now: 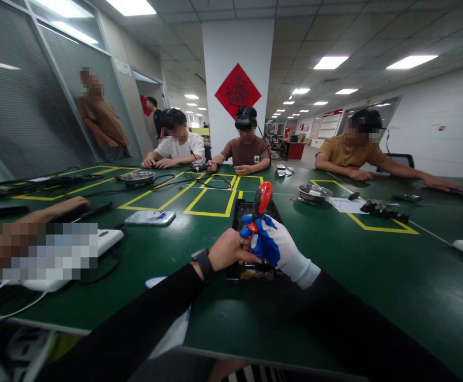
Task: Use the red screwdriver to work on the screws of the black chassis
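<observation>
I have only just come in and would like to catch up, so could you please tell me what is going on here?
The work is at a black tray on a green table. The camera wearer's gloved right hand grips a tool by its red-and-black handle, which points up. The bare left hand is beside the right one, its exact hold hidden. A metal bowl stands farther off to the right.
</observation>
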`<state>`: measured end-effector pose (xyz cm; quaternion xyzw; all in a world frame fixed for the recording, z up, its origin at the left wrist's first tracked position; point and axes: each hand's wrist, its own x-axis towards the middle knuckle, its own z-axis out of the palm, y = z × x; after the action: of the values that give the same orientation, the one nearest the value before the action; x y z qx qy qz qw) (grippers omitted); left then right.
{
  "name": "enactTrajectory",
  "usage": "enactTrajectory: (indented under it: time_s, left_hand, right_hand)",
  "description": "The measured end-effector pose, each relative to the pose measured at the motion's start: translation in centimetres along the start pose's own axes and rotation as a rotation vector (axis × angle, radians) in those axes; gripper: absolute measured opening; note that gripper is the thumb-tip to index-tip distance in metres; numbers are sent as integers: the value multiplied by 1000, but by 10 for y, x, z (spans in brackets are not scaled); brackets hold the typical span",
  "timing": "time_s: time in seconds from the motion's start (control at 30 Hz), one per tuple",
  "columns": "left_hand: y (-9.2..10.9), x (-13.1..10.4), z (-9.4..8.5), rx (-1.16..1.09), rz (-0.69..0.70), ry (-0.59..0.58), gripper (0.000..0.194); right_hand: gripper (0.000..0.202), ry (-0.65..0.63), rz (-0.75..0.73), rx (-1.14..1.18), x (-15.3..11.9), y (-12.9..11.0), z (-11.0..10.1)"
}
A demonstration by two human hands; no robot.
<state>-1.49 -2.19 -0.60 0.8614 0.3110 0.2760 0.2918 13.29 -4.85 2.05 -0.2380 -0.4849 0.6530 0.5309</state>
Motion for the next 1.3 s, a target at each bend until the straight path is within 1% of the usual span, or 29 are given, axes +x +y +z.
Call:
enactTrajectory:
  time_s: [0.07, 0.13, 0.2, 0.27, 0.37, 0.47, 0.6, 0.73, 0.8, 0.87, 0.97, 1.1, 1.23, 1.3]
  left_hand:
    - [0, 0, 0, 20, -6, 13, 38]
    - [1, 0, 0, 39, -14, 30, 41]
    - [1, 0, 0, 47, -18, 37, 43]
    - [0, 0, 0, 48, -12, 31, 41]
    - [-3, 0, 0, 45, 1, 22, 37]
    - [-3, 0, -1, 50, 10, 15, 36]
    - [1, 0, -2, 63, 27, 6, 35]
    - [2, 0, -2, 90, 5, 19, 41]
    - [2, 0, -3, 97, 2, 26, 41]
    - [0, 0, -3, 94, 9, 17, 38]
    - [0, 0, -3, 84, 11, 8, 37]
    - [2, 0, -4, 69, 13, 10, 38]
    - [-1, 0, -3, 86, 14, 34, 45]
    - [-3, 0, -2, 91, 8, 40, 48]
  right_hand:
    - [31, 58, -39, -21, -2, 0, 3]
    - [32, 85, -66, -9, -2, 1, 5]
    - [32, 65, -67, 7, -1, 1, 4]
    - [33, 17, -27, 21, 1, 2, 1]
    - [40, -54, 34, 64, 4, 2, -5]
    - [38, -77, 21, 55, 4, 2, -7]
    - [32, -10, -23, 10, 1, 3, -3]
    - [29, 70, -20, -2, 1, 3, 1]
    - [32, 66, -14, 28, 2, 2, 1]
    - [37, 22, -1, 57, 2, -1, 1]
    - [36, -22, 4, 43, 1, -3, 0]
    - [32, 17, 4, -9, 1, -2, 1]
    - [26, 96, -36, -8, 4, 4, 1]
    - [26, 92, -36, 9, 5, 4, 0]
